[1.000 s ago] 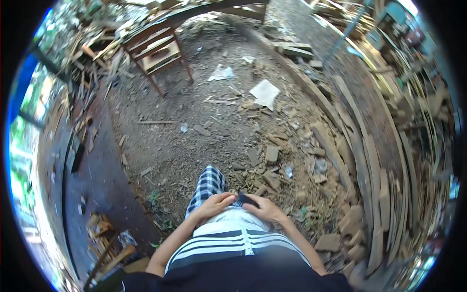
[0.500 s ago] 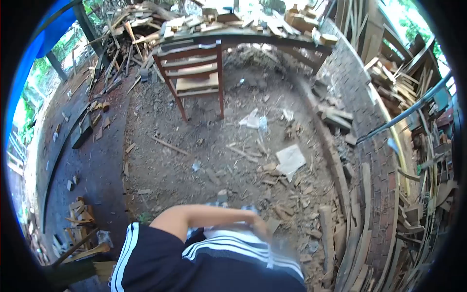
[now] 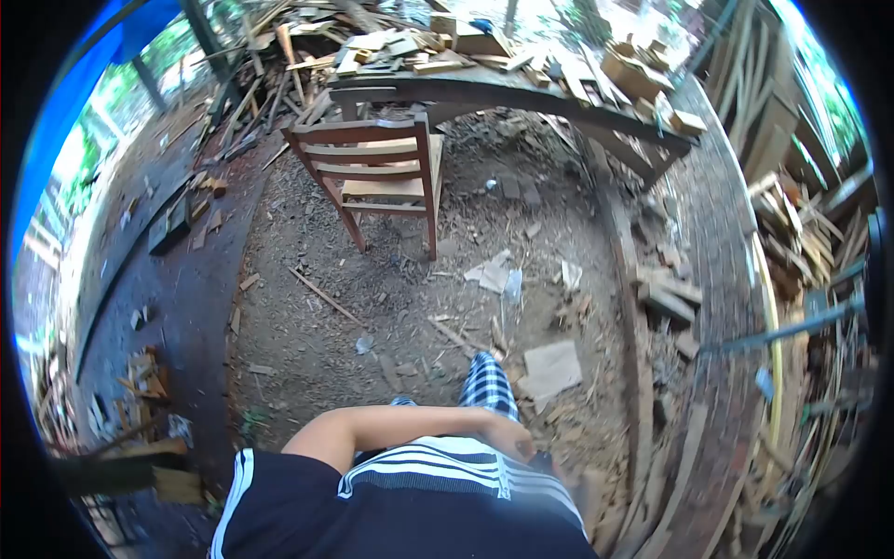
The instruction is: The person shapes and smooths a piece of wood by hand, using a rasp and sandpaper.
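Observation:
My left forearm lies across the front of my dark, white-striped shirt (image 3: 419, 512). At its end, my left hand (image 3: 509, 436) is close against the right side of my waist, its fingers smeared and partly hidden. I cannot tell whether it holds anything. My right hand does not show. A leg in checked trousers (image 3: 489, 384) reaches forward below the hand, over the littered dirt floor. Nearest ahead of it is a flat pale sheet (image 3: 551, 371) on the ground.
A wooden chair (image 3: 382, 172) stands before a long table (image 3: 521, 91) heaped with wood offcuts (image 3: 410, 47). Crumpled plastic (image 3: 492, 272) and thin sticks litter the dirt. Stacked boards and a brick strip (image 3: 722, 279) run along the right; wood scraps (image 3: 147, 377) lie at left.
The view has shifted, so the chair and table sit lower and farther right. A checked trouser leg now shows ahead. My left arm still crosses my waist.

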Motion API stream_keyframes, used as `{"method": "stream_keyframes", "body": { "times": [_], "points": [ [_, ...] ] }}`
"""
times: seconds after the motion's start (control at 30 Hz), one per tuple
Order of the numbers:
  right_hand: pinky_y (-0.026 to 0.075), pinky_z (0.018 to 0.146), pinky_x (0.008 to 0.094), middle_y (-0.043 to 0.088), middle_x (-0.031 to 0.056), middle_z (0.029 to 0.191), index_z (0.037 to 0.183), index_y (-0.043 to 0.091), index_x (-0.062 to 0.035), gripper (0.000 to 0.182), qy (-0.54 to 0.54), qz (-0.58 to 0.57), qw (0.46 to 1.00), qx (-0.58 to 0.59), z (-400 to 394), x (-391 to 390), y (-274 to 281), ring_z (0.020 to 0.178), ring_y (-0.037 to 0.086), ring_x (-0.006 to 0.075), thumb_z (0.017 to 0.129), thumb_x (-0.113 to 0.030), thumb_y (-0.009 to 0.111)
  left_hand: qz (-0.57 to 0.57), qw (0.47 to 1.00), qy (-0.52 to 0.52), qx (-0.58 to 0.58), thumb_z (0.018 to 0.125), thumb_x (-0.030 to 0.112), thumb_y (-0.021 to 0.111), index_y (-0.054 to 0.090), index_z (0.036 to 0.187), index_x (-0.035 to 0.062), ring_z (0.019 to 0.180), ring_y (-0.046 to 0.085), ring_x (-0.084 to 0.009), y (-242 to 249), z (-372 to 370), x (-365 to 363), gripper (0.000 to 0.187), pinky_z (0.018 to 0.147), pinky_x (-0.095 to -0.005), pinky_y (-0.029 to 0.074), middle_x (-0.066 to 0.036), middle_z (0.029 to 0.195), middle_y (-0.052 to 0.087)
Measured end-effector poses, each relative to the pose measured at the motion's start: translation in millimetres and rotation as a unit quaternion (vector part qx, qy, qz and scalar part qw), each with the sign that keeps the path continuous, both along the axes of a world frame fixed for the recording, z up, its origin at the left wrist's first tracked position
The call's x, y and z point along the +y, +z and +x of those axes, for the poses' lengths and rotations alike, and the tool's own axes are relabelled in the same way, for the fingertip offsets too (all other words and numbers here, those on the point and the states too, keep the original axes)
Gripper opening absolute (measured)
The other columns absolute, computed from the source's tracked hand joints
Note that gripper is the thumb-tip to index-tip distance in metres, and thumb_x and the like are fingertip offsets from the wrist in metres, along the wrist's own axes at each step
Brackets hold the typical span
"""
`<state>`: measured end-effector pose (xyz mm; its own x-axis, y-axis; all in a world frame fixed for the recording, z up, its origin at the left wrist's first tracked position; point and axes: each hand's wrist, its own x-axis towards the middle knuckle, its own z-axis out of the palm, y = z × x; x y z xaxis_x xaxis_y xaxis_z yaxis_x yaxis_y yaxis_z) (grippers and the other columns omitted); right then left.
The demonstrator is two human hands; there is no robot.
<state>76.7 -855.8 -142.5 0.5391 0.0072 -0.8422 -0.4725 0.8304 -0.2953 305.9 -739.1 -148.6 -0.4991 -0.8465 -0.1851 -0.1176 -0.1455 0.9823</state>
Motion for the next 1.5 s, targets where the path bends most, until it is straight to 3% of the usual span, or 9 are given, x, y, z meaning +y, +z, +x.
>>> {"method": "stream_keyframes", "body": {
  "times": [0.2, 0.57, 0.8, 0.9, 1.1, 1.3, 1.37, 1.43, 1.5],
  "points": [
    [0.051, 0.086, 0.0286, 0.069, 0.0122, 0.103, 0.122, 0.062, -0.0026, 0.046, 0.247, -0.099, 0.963, -0.050, 81, -146, -8, 0.093, 0.066, 0.0174, 0.097, -0.041, 0.057, -0.003, 0.978, 0.081, -0.193, 0.092, 0.045, 0.054, 0.075, 0.087, 0.0013, 0.088, 0.063, -0.0376, 47, 65, -97, 0.049, 0.076, -0.0498, 0.049, -0.023, 0.076, 0.067],
    [0.049, 0.086, 0.0333, 0.064, 0.0076, 0.106, 0.119, 0.060, -0.0002, 0.036, 0.525, -0.382, 0.754, -0.100, 181, -202, 19, 0.101, 0.059, 0.0149, 0.090, -0.021, 0.065, -0.259, 0.890, 0.219, -0.306, 0.093, 0.042, 0.054, 0.070, 0.067, 0.0043, 0.080, 0.059, -0.0310, 22, 89, -182, 0.048, 0.078, -0.0429, 0.047, -0.013, 0.066, 0.064],
    [0.052, 0.079, 0.0328, 0.062, 0.0047, 0.096, 0.114, 0.061, -0.0022, 0.029, 0.260, -0.361, 0.886, -0.129, 180, -217, -14, 0.088, 0.061, 0.0156, 0.088, -0.013, 0.067, -0.233, 0.916, 0.211, -0.251, 0.096, 0.040, 0.052, 0.070, 0.070, 0.0055, 0.080, 0.057, -0.0291, 11, 140, -212, 0.047, 0.076, -0.0425, 0.047, -0.010, 0.068, 0.065],
    [0.051, 0.068, 0.0250, 0.064, 0.0029, 0.091, 0.111, 0.063, -0.0021, 0.023, 0.208, -0.209, 0.955, 0.012, 236, -225, 56, 0.079, 0.061, 0.0095, 0.089, -0.009, 0.067, -0.236, 0.927, 0.183, -0.226, 0.097, 0.040, 0.052, 0.070, 0.071, 0.0060, 0.080, 0.056, -0.0296, 17, 179, -235, 0.046, 0.075, -0.0422, 0.047, -0.009, 0.068, 0.065],
    [0.051, 0.079, 0.0299, 0.065, 0.0050, 0.090, 0.107, 0.062, -0.0002, 0.018, 0.188, -0.489, 0.852, 0.000, 313, -204, -23, 0.088, 0.062, 0.0134, 0.091, -0.007, 0.065, -0.315, 0.909, 0.096, -0.254, 0.095, 0.043, 0.053, 0.068, 0.068, 0.0021, 0.082, 0.063, -0.0326, 9, 279, -266, 0.051, 0.075, -0.0439, 0.052, -0.014, 0.067, 0.063],
    [0.049, 0.088, 0.0285, 0.062, 0.0092, 0.107, 0.119, 0.053, -0.0021, 0.028, -0.082, -0.442, 0.892, -0.045, 379, -173, -83, 0.100, 0.060, 0.0136, 0.092, -0.002, 0.060, -0.333, 0.904, 0.106, -0.245, 0.097, 0.042, 0.054, 0.063, 0.063, 0.0037, 0.071, 0.057, -0.0309, 6, 363, -268, 0.052, 0.068, -0.0410, 0.048, -0.012, 0.059, 0.057],
    [0.047, 0.094, 0.0292, 0.052, 0.0095, 0.123, 0.134, 0.046, -0.0063, 0.042, 0.099, -0.317, 0.935, -0.126, 396, -205, -22, 0.112, 0.054, 0.0150, 0.094, 0.001, 0.056, -0.354, 0.903, 0.077, -0.230, 0.097, 0.039, 0.054, 0.065, 0.067, 0.0046, 0.070, 0.055, -0.0295, 8, 388, -272, 0.047, 0.066, -0.0409, 0.047, -0.010, 0.059, 0.059],
    [0.047, 0.095, 0.0314, 0.053, 0.0101, 0.122, 0.137, 0.044, -0.0066, 0.046, 0.067, -0.278, 0.953, -0.106, 420, -208, -16, 0.114, 0.055, 0.0184, 0.093, 0.001, 0.056, -0.369, 0.894, 0.150, -0.207, 0.096, 0.037, 0.056, 0.066, 0.067, 0.0048, 0.069, 0.055, -0.0285, 9, 408, -277, 0.045, 0.065, -0.0406, 0.047, -0.010, 0.061, 0.062],
    [0.047, 0.093, 0.0333, 0.059, 0.0109, 0.111, 0.133, 0.048, -0.0055, 0.045, 0.220, -0.596, 0.771, -0.049, 445, -207, -32, 0.111, 0.059, 0.0238, 0.089, 0.004, 0.057, -0.372, 0.894, 0.136, -0.209, 0.095, 0.036, 0.057, 0.066, 0.065, 0.0046, 0.070, 0.055, -0.0276, 13, 424, -286, 0.044, 0.065, -0.0399, 0.048, -0.010, 0.063, 0.064]
  ]
}}
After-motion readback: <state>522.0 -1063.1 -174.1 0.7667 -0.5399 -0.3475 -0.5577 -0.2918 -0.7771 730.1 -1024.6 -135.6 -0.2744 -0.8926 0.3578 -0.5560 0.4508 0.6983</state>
